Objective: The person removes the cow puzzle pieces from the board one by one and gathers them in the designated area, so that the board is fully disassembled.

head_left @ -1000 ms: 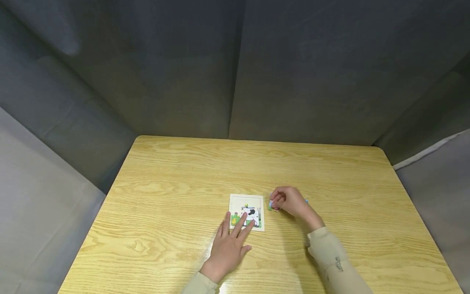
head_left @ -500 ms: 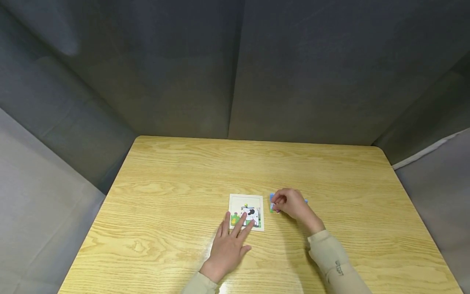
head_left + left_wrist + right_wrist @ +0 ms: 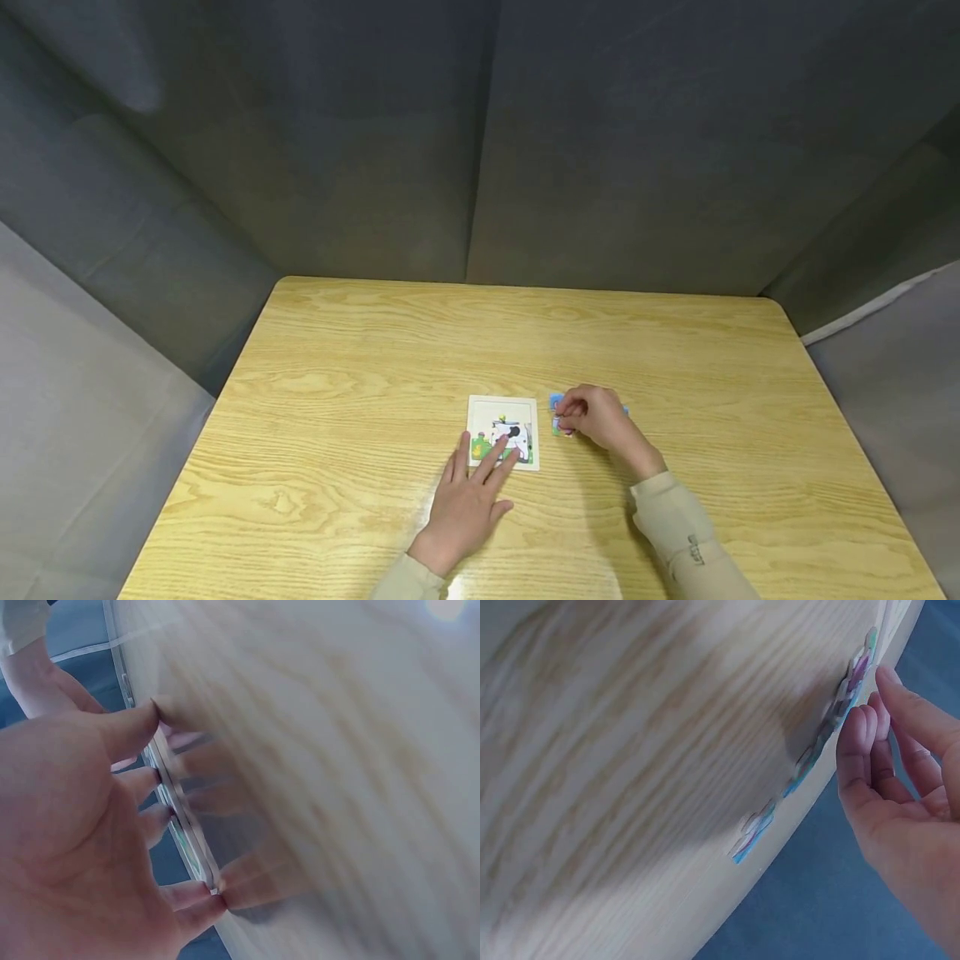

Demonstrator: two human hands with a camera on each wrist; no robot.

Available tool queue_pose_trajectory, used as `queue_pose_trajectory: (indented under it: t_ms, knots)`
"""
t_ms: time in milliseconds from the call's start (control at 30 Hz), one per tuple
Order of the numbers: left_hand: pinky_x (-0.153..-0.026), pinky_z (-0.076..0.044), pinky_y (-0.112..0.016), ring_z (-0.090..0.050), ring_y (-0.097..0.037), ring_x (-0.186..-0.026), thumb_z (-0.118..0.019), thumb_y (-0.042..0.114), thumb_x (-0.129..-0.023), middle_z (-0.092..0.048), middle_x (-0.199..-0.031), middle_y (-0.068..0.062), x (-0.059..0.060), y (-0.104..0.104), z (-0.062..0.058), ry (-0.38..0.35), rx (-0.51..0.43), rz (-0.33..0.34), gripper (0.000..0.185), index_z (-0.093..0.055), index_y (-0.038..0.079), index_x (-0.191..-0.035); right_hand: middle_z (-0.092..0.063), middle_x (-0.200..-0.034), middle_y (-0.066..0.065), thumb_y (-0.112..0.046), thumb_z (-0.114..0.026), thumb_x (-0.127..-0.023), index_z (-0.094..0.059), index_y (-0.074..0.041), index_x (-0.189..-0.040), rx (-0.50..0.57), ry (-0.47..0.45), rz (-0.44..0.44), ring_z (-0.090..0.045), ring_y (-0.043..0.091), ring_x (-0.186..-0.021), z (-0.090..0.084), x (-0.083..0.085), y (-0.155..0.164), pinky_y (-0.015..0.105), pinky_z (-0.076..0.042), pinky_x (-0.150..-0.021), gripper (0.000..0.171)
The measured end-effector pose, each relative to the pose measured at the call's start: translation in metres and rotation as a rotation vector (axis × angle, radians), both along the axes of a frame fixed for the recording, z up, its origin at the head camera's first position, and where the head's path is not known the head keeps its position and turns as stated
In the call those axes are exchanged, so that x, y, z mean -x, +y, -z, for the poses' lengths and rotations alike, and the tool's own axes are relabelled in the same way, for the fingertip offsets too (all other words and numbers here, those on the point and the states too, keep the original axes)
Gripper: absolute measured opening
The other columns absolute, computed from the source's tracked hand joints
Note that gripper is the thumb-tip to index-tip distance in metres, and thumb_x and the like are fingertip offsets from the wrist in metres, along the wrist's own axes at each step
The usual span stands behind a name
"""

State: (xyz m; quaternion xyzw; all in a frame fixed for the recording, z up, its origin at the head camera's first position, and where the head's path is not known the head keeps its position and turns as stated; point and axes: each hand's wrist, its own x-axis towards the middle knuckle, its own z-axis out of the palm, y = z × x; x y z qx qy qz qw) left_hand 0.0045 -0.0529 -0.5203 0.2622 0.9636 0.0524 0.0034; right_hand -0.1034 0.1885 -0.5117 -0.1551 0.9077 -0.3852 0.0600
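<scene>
A square puzzle board [image 3: 473, 412] with a pale rim lies on the table, bearing a cow picture [image 3: 524, 439] and a green part with a yellow chick [image 3: 477, 450]. My left hand [image 3: 463, 508] rests with spread fingers across its lower edge; the left wrist view has the fingertips along the board's side. To the right, my right hand [image 3: 597, 414] bends its fingers over loose puzzle pieces, a blue one [image 3: 556, 401] and a green one [image 3: 557, 427]. In the right wrist view, thumb and fingertips stand apart beside the row of pieces [image 3: 802, 769]. My palm partly hides them from above.
The wooden table [image 3: 360, 367] runs on around the board and pieces. Dark grey curtains [image 3: 375, 150] stand behind it and at both sides. Another bit of blue [image 3: 626, 410] shows behind my right wrist.
My right fingers shift slightly over the pieces. The blue piece shows beside the fingertips now, and the green one sits a little lower. My left hand stays nearly still.
</scene>
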Motion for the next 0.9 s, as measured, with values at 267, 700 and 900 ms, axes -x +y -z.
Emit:
queue_pose_trajectory:
  t_ms: [267,700,900]
  knots:
    - [-0.101,-0.031,-0.054,-0.016,-0.050,-0.131,-0.051,0.046,-0.087,-0.015,-0.152,0.006,0.001,0.002,-0.003,-0.005,0.019,0.012,0.068,-0.026,0.022,-0.146,-0.064,-0.071,0.004,-0.001,-0.072,-0.075,-0.067,-0.002,-0.083,0.057,-0.023,-0.002,-0.061,0.018,-0.059,-0.004,0.001,-0.011,0.022,-0.050,-0.052,0.009]
    - [-0.097,-0.033,-0.059,-0.019,-0.057,-0.126,-0.049,0.053,-0.086,-0.017,-0.151,0.011,0.003,0.011,-0.010,-0.051,0.029,-0.014,0.070,-0.026,0.024,-0.145,-0.065,-0.075,0.005,0.002,-0.073,-0.074,-0.067,-0.004,-0.082,0.083,0.001,-0.065,-0.060,0.016,-0.068,-0.005,0.004,-0.047,0.021,-0.050,-0.060,0.011]
    - [-0.099,-0.029,-0.059,-0.017,-0.057,-0.126,-0.041,0.059,-0.085,-0.013,-0.152,0.013,0.005,0.020,-0.013,-0.088,0.123,-0.049,0.072,-0.023,0.027,-0.146,-0.066,-0.077,0.008,0.003,-0.070,-0.076,-0.066,-0.002,-0.084,0.093,-0.031,-0.093,-0.062,0.019,-0.070,-0.005,0.005,-0.066,0.020,-0.050,-0.062,0.010]
